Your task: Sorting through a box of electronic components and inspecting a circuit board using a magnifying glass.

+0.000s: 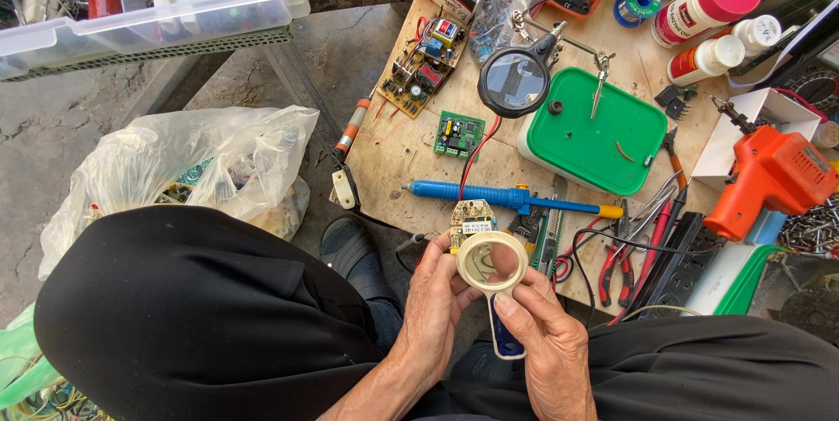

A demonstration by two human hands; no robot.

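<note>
1. Left hand pinches small yellowish printed circuit board by its edges, at 12 o'clock of the hand.
2. Right hand grips round cream-rimmed magnifying glass by its handle, lens over board.
3. Board looks light, stiff, fragile: edge hold only.
4. Blue desoldering pump lies at 12 o'clock, on wooden board.

A small circuit board, matt with a white paper label, is seen beside a magnifier with clear glass in a cream plastic rim. The green lid is glossy plastic. The worktop is rough, scuffed wood. Black matt cloth is seen near left.
</note>
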